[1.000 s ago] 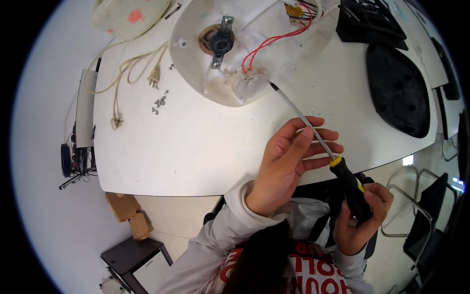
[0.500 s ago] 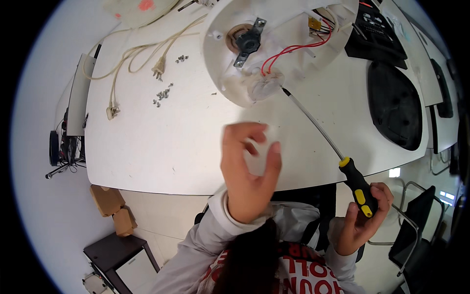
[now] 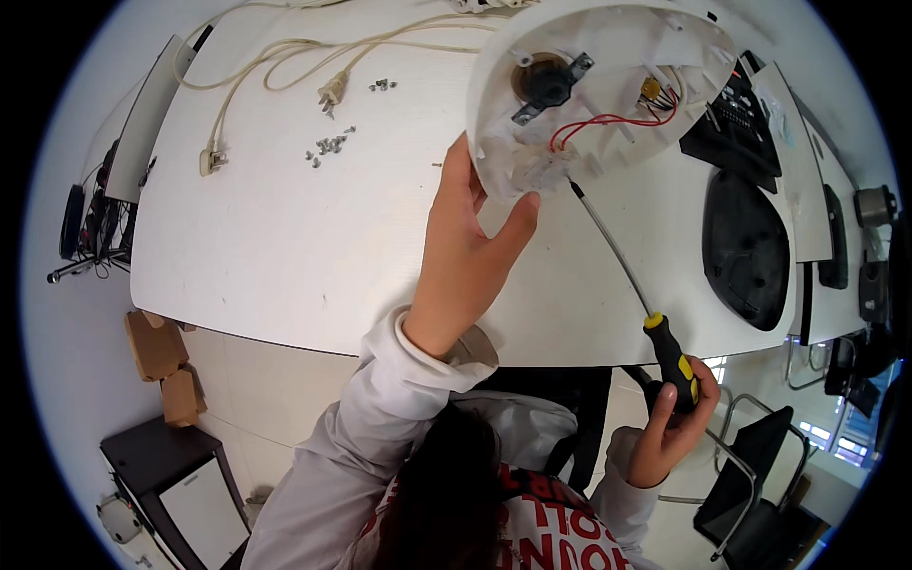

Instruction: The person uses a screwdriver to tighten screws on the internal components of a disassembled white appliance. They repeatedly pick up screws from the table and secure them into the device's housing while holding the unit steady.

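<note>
My left hand [image 3: 467, 261] grips the near-left rim of a white plastic housing [image 3: 486, 114], its thumb along the near edge and some fingertips hidden by the rim. Inside the shell are a dark part with metal tabs [image 3: 554, 87], two red wires [image 3: 608, 120] and a translucent plastic piece [image 3: 532, 171] where those wires end. My right hand [image 3: 673, 423] is closed round the black and yellow handle of a long screwdriver [image 3: 613, 245]. Its dark tip points at the near side of the translucent piece; whether they touch, I cannot tell.
Small piles of screws [image 3: 330, 145] lie on the white table [image 3: 285, 237], left of the housing. A plug [image 3: 332, 92] and another plug [image 3: 211, 160] trail beige cords. To the right are a black curved cover [image 3: 746, 252] and a black tool case [image 3: 722, 142].
My left hand has moved up from the free air above the table and taken hold of the housing's rim. My right hand still holds the screwdriver. The whole view has shifted.
</note>
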Demonstrator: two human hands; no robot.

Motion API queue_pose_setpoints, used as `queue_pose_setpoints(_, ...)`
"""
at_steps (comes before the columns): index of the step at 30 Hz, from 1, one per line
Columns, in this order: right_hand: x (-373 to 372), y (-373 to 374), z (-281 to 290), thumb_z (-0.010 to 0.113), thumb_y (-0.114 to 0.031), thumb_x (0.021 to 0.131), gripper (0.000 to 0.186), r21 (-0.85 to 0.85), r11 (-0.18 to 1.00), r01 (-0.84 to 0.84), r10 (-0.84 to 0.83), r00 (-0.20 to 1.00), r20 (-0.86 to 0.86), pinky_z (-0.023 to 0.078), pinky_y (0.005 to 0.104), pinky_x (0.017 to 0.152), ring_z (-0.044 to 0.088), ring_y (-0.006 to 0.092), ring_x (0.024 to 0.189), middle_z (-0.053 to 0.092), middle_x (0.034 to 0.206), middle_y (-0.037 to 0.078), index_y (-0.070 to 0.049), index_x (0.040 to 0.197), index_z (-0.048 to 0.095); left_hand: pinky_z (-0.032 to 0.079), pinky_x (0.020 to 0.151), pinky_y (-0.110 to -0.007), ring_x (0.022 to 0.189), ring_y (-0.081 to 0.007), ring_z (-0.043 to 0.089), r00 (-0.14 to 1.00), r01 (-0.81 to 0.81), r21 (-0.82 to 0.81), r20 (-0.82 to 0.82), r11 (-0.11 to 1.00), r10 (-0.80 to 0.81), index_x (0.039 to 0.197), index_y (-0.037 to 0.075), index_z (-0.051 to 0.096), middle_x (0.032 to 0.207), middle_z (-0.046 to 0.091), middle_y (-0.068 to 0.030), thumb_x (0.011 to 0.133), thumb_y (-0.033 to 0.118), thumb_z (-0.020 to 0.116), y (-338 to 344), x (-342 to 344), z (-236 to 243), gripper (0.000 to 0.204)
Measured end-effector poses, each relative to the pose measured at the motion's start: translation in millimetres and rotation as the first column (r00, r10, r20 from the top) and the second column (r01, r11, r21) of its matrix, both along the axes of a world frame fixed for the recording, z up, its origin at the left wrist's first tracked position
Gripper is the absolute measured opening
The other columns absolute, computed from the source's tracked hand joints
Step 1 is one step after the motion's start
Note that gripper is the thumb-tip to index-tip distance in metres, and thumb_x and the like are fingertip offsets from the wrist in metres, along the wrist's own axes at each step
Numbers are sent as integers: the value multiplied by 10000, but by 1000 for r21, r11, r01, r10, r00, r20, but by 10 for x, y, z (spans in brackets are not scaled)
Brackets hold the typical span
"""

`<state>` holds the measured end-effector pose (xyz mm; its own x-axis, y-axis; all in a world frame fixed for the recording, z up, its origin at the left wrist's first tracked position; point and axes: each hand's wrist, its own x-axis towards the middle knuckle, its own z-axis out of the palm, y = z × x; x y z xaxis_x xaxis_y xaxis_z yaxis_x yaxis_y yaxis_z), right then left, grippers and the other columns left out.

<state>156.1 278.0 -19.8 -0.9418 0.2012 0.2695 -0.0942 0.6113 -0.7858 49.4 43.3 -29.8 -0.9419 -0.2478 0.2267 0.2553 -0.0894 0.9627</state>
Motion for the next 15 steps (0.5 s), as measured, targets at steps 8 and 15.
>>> queue_pose_setpoints(8,42,19,23,616,-25,790,368,93,991,-99,97,995,20,426,279,746,513,208,904,487,1056,150,5,1132,484,417,950,-336,1058,-198,550,999,-40,-44,33,998,41,1306,12,348,1146,542,-117,831,1,591,12,39,26,534)
queue_pose_setpoints(15,67,-52,20,626,-27,783,369,-30,998,-53,54,998,43,435,288,734,519,215,870,481,1078,157,0,1125,490,433,888,-332,1088,-182,525,999,-26,38,43,999,24,1332,27,334,1170,534,-90,842,23,588,11,29,-61,552)
